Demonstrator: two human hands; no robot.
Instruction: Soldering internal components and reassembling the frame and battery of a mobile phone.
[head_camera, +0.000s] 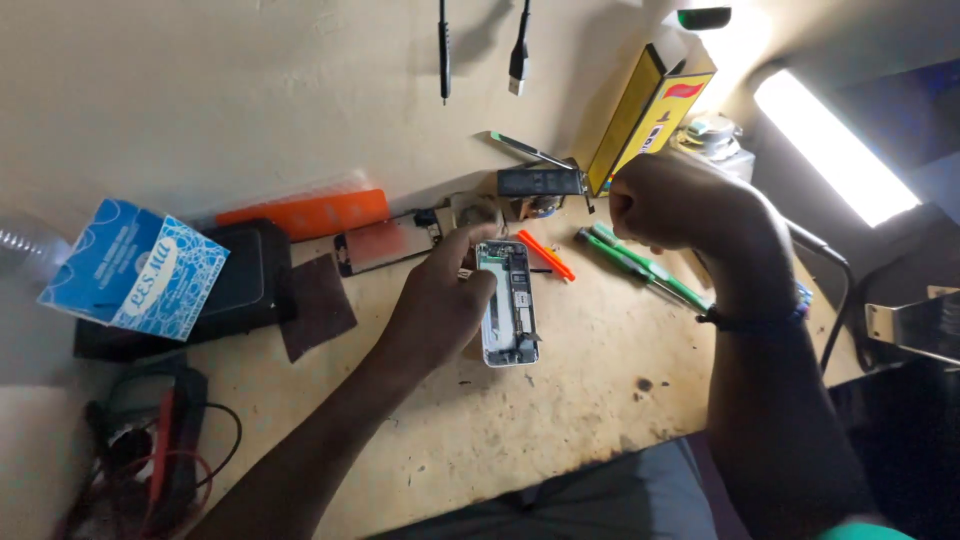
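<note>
I see the opened phone (508, 302) lying mid-bench, back shell up-facing with its insides bare, long axis running away from me toward the wall. Its screen panel (388, 242) already lies apart to the left, so the opening looks done; the inner parts seem still in place. My left hand (440, 300) steadies the phone's left edge. My right hand (672, 205) hovers fisted; whether it holds anything, I cannot tell. Green tools (640, 264) lie nearby.

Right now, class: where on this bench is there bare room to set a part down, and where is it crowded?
Bare: bench between opened phone and near edge. Crowded: behind the phone, around the green screwdrivers and detached screen.
</note>
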